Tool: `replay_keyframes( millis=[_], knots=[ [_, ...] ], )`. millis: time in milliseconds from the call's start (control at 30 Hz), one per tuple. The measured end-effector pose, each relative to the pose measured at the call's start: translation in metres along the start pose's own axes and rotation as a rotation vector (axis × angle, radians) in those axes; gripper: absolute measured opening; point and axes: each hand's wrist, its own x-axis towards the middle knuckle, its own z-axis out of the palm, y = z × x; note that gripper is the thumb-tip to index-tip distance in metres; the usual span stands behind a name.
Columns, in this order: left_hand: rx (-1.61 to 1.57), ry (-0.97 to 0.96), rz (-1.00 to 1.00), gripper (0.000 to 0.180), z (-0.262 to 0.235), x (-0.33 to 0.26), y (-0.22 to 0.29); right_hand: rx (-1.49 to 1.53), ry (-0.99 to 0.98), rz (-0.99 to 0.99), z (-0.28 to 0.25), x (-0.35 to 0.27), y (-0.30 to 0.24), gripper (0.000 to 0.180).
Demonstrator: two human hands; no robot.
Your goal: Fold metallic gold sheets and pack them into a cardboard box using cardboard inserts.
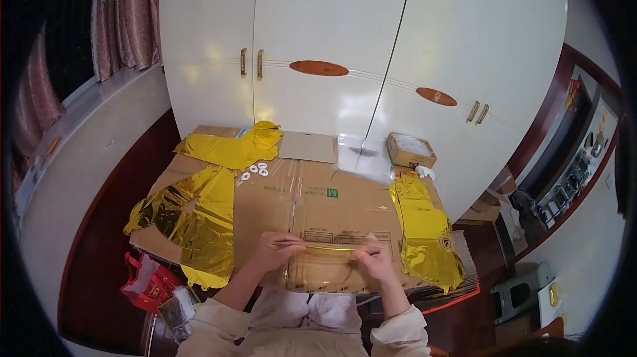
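Note:
Between my two hands a thin, narrow strip with a shiny gold edge (330, 248) is stretched level above the cardboard. My left hand (277, 251) pinches its left end, and my right hand (374, 257) grips the right end with thumb and fingers. Whether the strip is folded foil or a film packet cannot be made out. Flat gold foil balloons lie around: a large one (215, 224) at the left, another (229, 149) at the far left, and a third (424, 234) to the right of my right hand.
Flattened cardboard (265, 201) covers the work surface. Several small white rings (254, 169) lie near the far balloon. Toward the back are a clear plastic bag (365, 163) and an open carton (411, 150). A red bag (149, 284) stands low left, a grey stool (521, 294) right.

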Motion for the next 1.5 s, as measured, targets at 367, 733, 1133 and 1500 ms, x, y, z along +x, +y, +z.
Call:
replay_keyframes(
  millis=[367,733,1133,1500],
  knots=[
    [0.225,-0.411,0.052,0.016,-0.007,-0.031,0.043,-0.191,-0.285,-0.164,-0.044,-0.05,-0.085,0.03],
    [0.346,-0.61,0.687,0.032,0.132,-0.076,0.018,-1.287,-0.372,0.185,-0.081,-0.204,-0.082,0.022],
    [0.23,-0.656,0.454,0.025,0.132,-0.106,-0.041,-1.772,-0.012,0.345,-0.307,-0.256,-0.035,0.023],
    [0.255,-0.623,0.352,0.022,0.122,-0.123,-0.065,-1.834,-0.228,0.634,-0.334,-0.272,0.106,0.015]
  ],
)
